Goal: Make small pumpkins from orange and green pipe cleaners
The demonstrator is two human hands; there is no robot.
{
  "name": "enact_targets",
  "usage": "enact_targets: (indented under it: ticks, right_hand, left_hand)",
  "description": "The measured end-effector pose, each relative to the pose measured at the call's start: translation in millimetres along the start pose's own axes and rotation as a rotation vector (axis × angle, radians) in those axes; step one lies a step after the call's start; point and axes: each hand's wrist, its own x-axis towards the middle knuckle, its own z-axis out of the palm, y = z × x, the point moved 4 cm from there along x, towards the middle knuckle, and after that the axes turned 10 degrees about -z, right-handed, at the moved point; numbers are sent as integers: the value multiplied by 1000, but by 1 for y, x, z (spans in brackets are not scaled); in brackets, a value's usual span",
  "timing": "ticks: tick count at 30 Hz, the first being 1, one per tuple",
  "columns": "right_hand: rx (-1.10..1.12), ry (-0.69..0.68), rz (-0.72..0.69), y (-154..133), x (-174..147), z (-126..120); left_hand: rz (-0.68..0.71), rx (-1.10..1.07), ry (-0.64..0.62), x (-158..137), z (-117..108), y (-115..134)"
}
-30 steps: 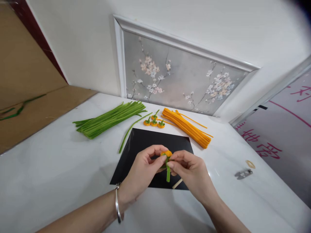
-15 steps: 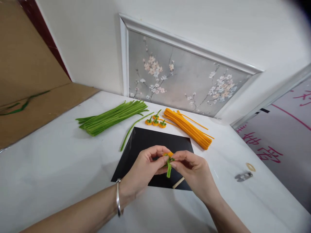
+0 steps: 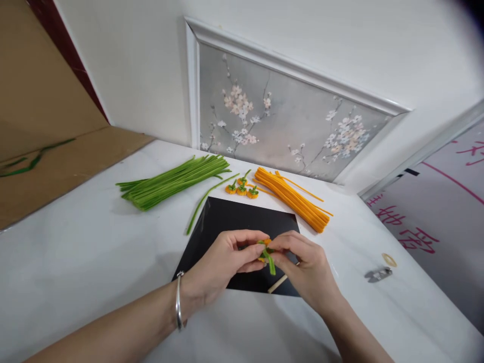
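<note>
Between my two hands is a small orange pipe-cleaner pumpkin with a green stem point(image 3: 271, 264) sticking out toward me. My left hand point(image 3: 236, 254) is closed, its thumb and fingers pinching the orange body from the left. From the right, my right hand point(image 3: 302, 259) pinches the green part at the top with thumb and forefinger. Fingertips hide much of the piece. Both hands are above a black mat point(image 3: 242, 217). A thin pale wooden stick point(image 3: 278, 283) lies on the mat's near edge, partly behind my right hand.
Beyond the mat sit several finished small orange pumpkins point(image 3: 242, 188). A green pipe-cleaner bundle point(image 3: 174, 182) lies left, with one loose green stem point(image 3: 202, 201); an orange bundle point(image 3: 293, 199) lies right. Nail clippers point(image 3: 383, 274) and a yellowish ring point(image 3: 389, 259) rest far right on the white table point(image 3: 124, 262).
The green stem in my hands has swung slightly to the right, and the piece has turned a little. My fingers have shifted around it while both hands keep hold.
</note>
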Motion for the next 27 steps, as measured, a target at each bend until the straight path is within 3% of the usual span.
enact_targets:
  ticks: [5, 11, 27]
  right_hand:
    - [-74, -156, -195, -5, 2, -7]
    - [-143, -194, -291, -6, -1, -12]
    - [-425, -160, -276, -11, -7, 5]
  left_hand:
    - [-8, 20, -24, 0, 0, 1]
    - [-1, 60, 17, 3, -2, 3]
    - [272, 378, 105, 3, -5, 14]
